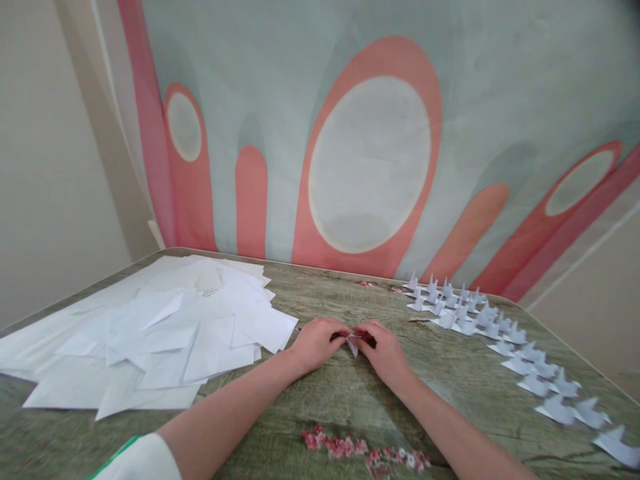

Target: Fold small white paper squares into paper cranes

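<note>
Between my two hands, above the middle of the table, is a small folded piece of white paper [353,347]. My left hand [320,341] pinches its left side with thumb and fingers. From the right, my right hand [381,343] grips the other side, its fingertips almost meeting the left ones. The fingers cover much of the paper, leaving a narrow pointed part showing below them. Along the right of the table stand several folded white paper cranes [465,325], apart from my hands.
A wide, loose pile of white paper sheets [215,347] covers the left of the table. The wood-patterned tabletop [280,407] has printed pink flowers [340,445] near the front. Behind it hangs a grey-green and coral backdrop [280,80].
</note>
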A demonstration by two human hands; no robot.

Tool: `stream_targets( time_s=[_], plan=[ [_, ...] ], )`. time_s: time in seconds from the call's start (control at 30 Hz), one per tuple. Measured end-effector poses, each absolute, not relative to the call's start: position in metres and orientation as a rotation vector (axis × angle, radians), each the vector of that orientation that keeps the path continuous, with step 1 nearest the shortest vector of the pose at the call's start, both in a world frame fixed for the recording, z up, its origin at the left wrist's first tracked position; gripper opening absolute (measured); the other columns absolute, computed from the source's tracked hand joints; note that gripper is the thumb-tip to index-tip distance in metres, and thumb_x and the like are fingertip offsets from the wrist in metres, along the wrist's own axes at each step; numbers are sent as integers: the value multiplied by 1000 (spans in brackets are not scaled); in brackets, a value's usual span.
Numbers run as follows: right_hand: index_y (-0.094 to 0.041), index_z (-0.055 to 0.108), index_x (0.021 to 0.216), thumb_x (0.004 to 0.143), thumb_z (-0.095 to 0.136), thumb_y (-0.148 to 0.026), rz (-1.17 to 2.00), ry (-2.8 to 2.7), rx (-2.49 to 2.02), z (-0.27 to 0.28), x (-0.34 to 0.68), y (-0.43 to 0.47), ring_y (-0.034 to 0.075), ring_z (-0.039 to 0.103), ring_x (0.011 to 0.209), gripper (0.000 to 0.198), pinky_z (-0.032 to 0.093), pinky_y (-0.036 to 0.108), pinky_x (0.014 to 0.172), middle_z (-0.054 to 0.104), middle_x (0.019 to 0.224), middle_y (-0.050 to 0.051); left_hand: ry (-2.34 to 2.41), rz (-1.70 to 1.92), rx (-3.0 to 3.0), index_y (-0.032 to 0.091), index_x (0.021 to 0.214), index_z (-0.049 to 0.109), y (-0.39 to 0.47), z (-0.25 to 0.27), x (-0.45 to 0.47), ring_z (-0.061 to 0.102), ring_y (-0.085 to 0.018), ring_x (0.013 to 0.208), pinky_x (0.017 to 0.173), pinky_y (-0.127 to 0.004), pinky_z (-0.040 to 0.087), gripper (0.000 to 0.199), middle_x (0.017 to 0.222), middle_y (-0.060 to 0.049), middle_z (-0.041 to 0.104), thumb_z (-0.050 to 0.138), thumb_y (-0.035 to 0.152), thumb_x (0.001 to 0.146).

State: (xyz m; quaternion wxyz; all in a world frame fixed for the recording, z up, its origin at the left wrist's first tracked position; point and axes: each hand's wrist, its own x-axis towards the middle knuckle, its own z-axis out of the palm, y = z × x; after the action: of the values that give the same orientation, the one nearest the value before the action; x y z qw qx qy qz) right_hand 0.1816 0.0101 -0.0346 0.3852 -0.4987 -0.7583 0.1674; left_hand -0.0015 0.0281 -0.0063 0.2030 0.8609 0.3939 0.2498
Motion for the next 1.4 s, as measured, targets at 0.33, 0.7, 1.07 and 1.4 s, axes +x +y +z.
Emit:
stream_targets(
  time_s=[0.33, 0.7, 1.07, 1.4],
  plan=[
    [-21, 66, 87, 81, 51, -12, 469, -1978, -1183, -30, 183, 4, 17, 58, 79, 18, 45, 30, 74, 62, 83, 4, 1052, 730, 2418, 22, 99, 67, 25, -11, -5, 59, -16, 88, 82, -24, 42, 23, 93, -2, 68, 46, 22, 87],
    [-19, 67, 82, 80, 53, -12, 477, -1980, -1191, -29, 184, 6, 17, 58, 76, 16, 45, 29, 72, 63, 80, 4, 951, 645, 2325, 24, 96, 70, 40, -10, -9, 60, -16, 83, 77, -22, 43, 24, 87, -2, 69, 52, 35, 86],
    [-20, 67, 83, 81, 53, -14, 474, -1982, -1212, -29, 184, 6, 17, 58, 74, 16, 45, 29, 70, 62, 79, 3, 626, 412, 2173, 19, 99, 70, 71, 7, -15, 63, -15, 83, 75, -20, 44, 32, 90, -5, 70, 64, 40, 76],
    [-19, 68, 85, 80, 54, -16, 470, -1986, -1218, -31, 186, 7, 17, 58, 76, 15, 46, 29, 71, 63, 81, 4, 699, 492, 2045, 16, 92, 72, 73, -6, -12, 63, -16, 83, 76, -21, 44, 31, 89, -5, 71, 63, 41, 75]
  ],
)
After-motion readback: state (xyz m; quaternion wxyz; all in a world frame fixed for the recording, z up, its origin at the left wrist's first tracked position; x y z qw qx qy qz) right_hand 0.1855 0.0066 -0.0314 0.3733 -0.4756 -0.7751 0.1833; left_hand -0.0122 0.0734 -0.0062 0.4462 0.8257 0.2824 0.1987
